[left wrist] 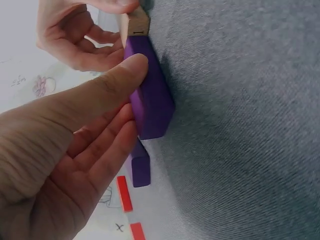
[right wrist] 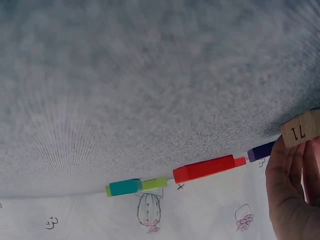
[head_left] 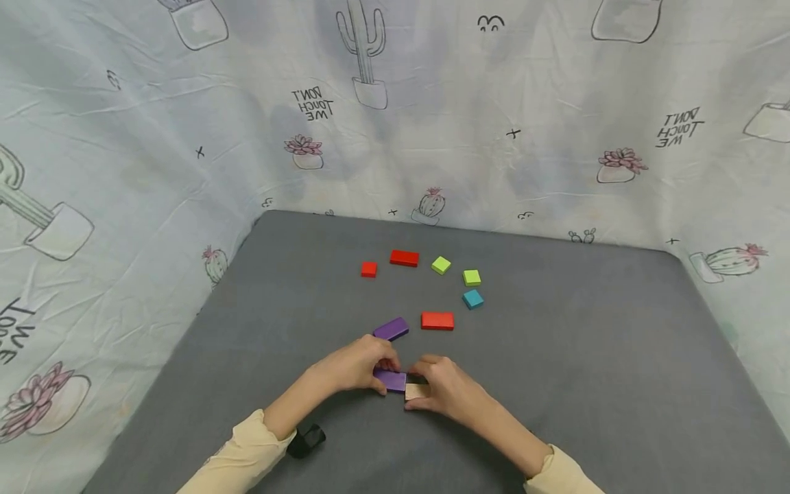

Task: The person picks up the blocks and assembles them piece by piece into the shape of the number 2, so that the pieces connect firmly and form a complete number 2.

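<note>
We read dark characters, apparently 71 though orientation is uncertain, on an end of the bare wooden block. The printed cloth behind the bench bears "DON'T TOUCH" and a third word resembling "WE", some letters reversed. Containers appear as pots drawn on that cloth, holding cacti and succulents. The bench surface is grey and finely textured. We find both hands grasping: the left hand pinches a smooth oblong purple block, the right hand pinches the wooden block. These two blocks meet end to end at the near middle of the bench. A second purple block lies just beyond the left hand. Farther out we record three red blocks, two lime blocks and one teal block.
</note>
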Available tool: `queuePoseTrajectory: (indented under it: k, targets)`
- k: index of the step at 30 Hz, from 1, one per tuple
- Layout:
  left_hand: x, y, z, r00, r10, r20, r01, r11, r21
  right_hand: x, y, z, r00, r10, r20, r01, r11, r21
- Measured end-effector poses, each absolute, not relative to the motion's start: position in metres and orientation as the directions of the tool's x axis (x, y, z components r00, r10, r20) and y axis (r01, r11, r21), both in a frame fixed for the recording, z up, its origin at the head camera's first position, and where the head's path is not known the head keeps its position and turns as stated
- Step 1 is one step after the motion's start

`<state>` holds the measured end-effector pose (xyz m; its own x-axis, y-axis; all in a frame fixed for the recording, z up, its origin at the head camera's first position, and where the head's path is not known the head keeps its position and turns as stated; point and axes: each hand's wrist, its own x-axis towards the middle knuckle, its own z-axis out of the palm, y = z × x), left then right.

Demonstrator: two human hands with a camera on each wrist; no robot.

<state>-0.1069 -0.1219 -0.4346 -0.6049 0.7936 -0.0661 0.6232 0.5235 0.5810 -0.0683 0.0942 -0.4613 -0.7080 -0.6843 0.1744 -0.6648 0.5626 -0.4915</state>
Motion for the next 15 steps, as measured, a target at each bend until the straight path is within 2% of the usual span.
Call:
queuePoseTrajectory:
  k: [7, 15]
  targets:
    - [-0.1072, -0.1213, -0.4365, -0.602, 0.794, -0.079, 0.614, 0.525, 0.59, -0.0698, 0.093, -0.4596, -0.702, -0.7, 0.134, -0.645, 0.545, -0.536]
    - [-0.1082, -0.1182, -0.4371, -0.593, 0.801, -0.086, 0.623, 0.524, 0.581, -0.072, 0.0926, -0.4609, -0.676, -0.718, 0.164, -0.684, 0.528, -0.504]
